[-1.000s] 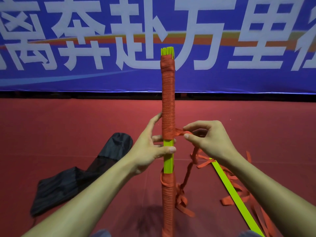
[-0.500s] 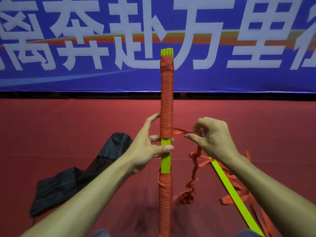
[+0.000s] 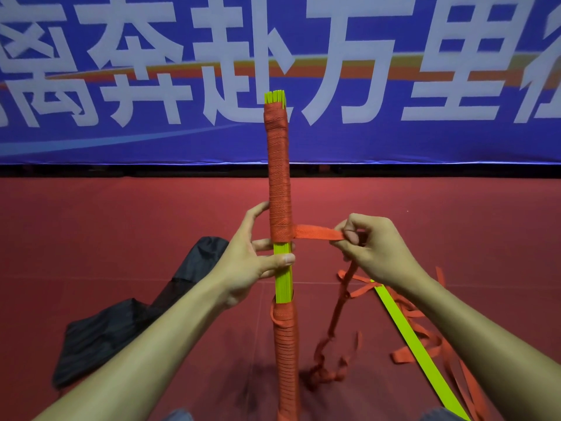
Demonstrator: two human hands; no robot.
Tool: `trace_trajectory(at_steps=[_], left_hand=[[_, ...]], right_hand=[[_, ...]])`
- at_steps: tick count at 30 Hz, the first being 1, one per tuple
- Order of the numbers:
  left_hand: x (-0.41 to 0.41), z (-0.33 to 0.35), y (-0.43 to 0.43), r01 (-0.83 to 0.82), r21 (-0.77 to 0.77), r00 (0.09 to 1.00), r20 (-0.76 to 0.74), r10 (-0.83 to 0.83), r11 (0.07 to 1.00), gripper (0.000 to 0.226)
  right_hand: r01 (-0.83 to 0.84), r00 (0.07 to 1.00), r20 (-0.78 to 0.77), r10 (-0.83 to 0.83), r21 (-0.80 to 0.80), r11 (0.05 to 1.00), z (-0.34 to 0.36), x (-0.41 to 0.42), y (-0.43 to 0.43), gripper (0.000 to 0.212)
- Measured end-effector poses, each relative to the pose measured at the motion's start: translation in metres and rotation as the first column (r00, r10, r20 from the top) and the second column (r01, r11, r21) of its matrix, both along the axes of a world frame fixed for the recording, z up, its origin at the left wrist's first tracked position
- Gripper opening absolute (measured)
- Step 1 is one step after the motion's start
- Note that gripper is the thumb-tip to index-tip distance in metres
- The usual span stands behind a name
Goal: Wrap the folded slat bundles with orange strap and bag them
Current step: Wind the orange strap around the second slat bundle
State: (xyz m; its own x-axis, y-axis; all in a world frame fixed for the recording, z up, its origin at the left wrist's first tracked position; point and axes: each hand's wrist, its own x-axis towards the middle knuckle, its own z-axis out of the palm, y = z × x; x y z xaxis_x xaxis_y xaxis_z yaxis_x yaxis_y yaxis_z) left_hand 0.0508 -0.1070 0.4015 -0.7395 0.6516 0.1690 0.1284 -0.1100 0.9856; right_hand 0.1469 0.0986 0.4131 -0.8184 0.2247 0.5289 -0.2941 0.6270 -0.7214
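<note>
A bundle of yellow-green slats (image 3: 283, 278) stands upright on the red floor in front of me. Orange strap covers its upper part and its lower part, and a bare stretch shows between them. My left hand (image 3: 255, 259) grips the bundle at that bare stretch, thumb across the front. A taut length of orange strap (image 3: 315, 232) runs level from the upper wrap's lower edge to my right hand (image 3: 370, 250), which pinches it. The rest of the strap hangs from that hand to the floor.
A black bag (image 3: 127, 317) lies crumpled on the floor at the left. One loose yellow-green slat (image 3: 409, 338) lies on the right among loose orange strap (image 3: 406, 357). A blue banner with white characters (image 3: 394, 71) hangs behind.
My right hand has pulled the strap out to the right, so it now runs level and taut. The hanging strap swung with it. My left hand kept its grip on the bundle.
</note>
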Motion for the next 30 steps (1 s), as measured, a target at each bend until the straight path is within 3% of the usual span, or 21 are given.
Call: trace_trajectory(at_steps=[6,10,12,16,18,20,30], left_hand=[[-0.002,-0.001,0.001,-0.003,0.006,1.0,0.015,0.003,1.0,0.09],[-0.002,-0.002,0.001,-0.01,0.005,1.0,0.019,0.01,1.0,0.09],[-0.002,-0.003,0.001,-0.012,0.004,1.0,0.016,0.012,1.0,0.09],[-0.003,-0.003,0.002,-0.036,0.016,0.999,0.013,0.036,0.999,0.09],[-0.004,-0.003,0.003,-0.077,0.026,0.997,0.008,0.077,0.997,0.091],[-0.002,-0.003,0.003,-0.105,0.018,0.994,-0.009,0.105,0.994,0.093],[0.005,0.001,0.005,-0.22,-0.13,0.96,-0.207,0.19,0.967,0.095]], right_hand=[[-0.081,0.996,-0.052,0.068,-0.338,0.938,0.004,0.001,-0.008,0.039],[-0.158,0.987,-0.086,0.132,-0.536,0.829,0.002,-0.003,-0.009,0.024],[-0.089,0.996,-0.026,0.089,-0.513,0.854,0.001,-0.005,-0.008,0.021],[0.065,0.989,0.142,-0.029,-0.26,0.963,-0.005,-0.007,-0.002,0.017],[0.097,0.972,0.228,-0.046,-0.218,0.971,-0.006,-0.006,0.0,0.004],[0.097,0.962,0.272,-0.031,-0.232,0.968,-0.006,-0.005,-0.002,0.009],[0.055,0.992,0.129,-0.016,-0.301,0.952,0.004,-0.001,-0.02,0.029]])
